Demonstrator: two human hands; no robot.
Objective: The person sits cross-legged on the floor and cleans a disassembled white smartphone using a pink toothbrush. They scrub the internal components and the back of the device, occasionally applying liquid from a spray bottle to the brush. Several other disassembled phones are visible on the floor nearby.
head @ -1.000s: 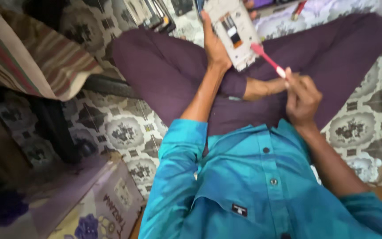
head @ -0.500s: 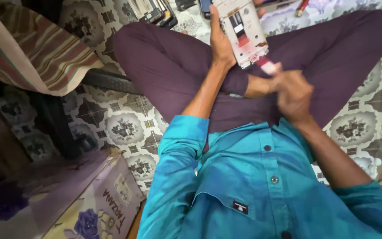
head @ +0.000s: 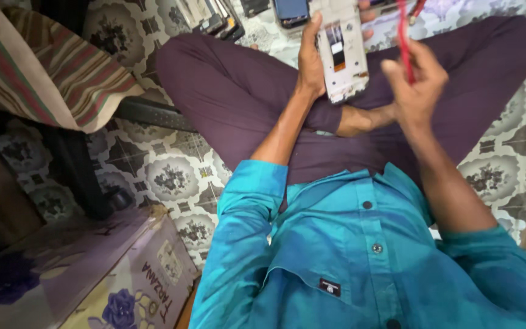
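Patterned floor tiles [head: 171,176] surround a person sitting cross-legged. The left hand [head: 312,64] is wrapped around an opened phone [head: 343,52] held above the lap, while the right hand [head: 418,85] pinches a red tool [head: 404,42] just beside it. Judging by this, the tool is between passes; its tip needs careful aiming at the exposed board.

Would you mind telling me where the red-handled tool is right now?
In the head view the red-handled tool is at top right, gripped upright in the right hand, just right of the opened phone held in the left hand.
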